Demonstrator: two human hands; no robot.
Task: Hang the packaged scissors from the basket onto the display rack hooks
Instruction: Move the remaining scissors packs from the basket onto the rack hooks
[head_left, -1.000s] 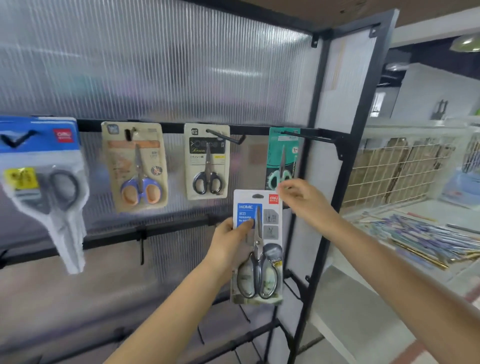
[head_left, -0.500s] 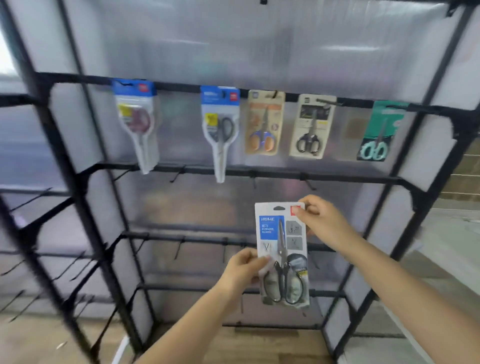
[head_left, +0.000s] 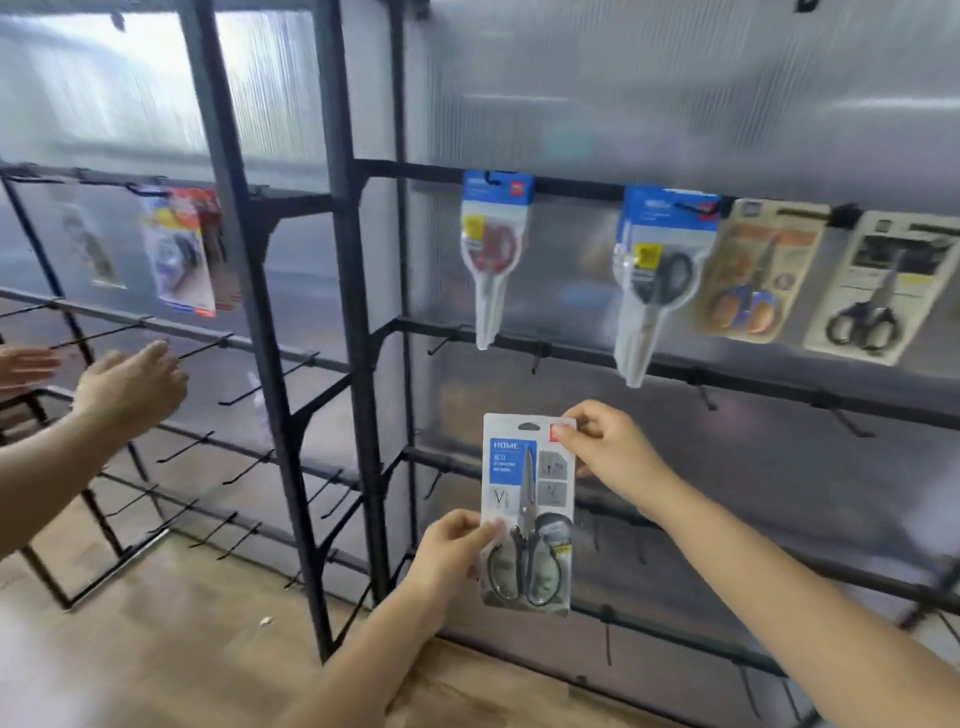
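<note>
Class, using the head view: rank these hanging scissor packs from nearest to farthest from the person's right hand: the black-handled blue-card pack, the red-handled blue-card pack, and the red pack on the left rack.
From the right hand:
1. Black-handled blue-card pack, directly above.
2. Red-handled blue-card pack, up and left.
3. Red pack, far left rack.

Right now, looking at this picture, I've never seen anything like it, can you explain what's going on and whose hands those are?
The view comes from a camera worn on a person's head, looking forward and down. Their left hand and right hand hold a packaged pair of scissors in front of a black display rack. Other scissor packs, like a blue-topped one, already hang from its top bar. Many hooks below are bare. Another person's hand reaches in at the left.
</note>
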